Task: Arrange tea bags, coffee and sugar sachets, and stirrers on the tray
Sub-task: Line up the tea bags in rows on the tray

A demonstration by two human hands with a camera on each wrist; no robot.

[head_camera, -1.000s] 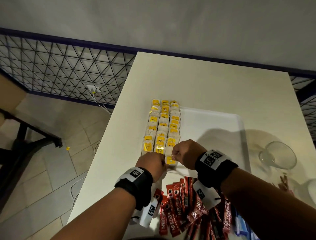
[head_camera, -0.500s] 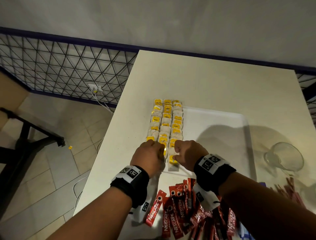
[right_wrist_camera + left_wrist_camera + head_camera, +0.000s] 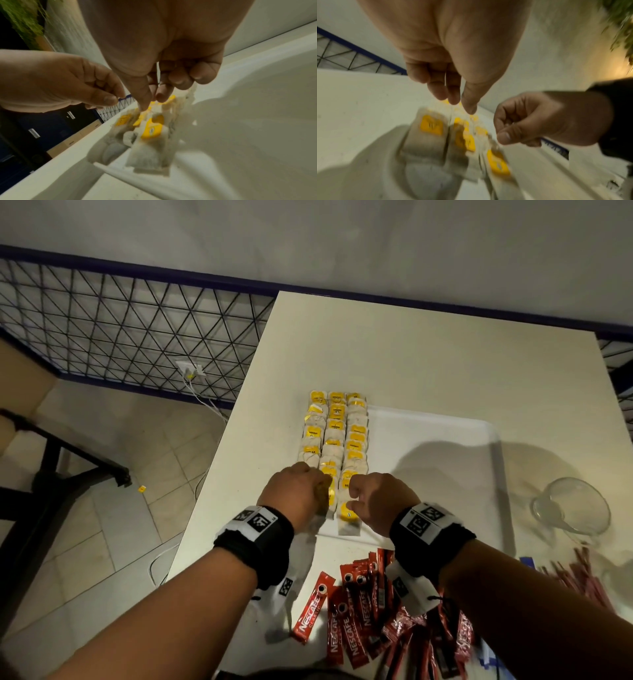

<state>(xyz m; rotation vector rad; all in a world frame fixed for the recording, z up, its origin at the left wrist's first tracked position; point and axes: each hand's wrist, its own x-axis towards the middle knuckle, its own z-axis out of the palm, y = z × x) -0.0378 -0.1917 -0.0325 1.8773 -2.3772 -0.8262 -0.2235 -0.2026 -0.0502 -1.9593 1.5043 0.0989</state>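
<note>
Both hands (image 3: 337, 498) further up the tea-bag rows (image 3: 337, 436).

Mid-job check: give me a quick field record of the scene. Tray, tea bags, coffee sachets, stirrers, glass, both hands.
tray: white, on the table; its right part is bare
tea bags: yellow-tagged, three rows along the tray's left edge
coffee sachets: red, loose pile on the table, nearer than the tray
stirrers: reddish bundle on the table, right of the sachets
glass: lying on its side, right of the tray
left hand: fingers curled over the near tea bags; grip unclear
right hand: fingers curled over the near tea bags; grip unclear
</note>
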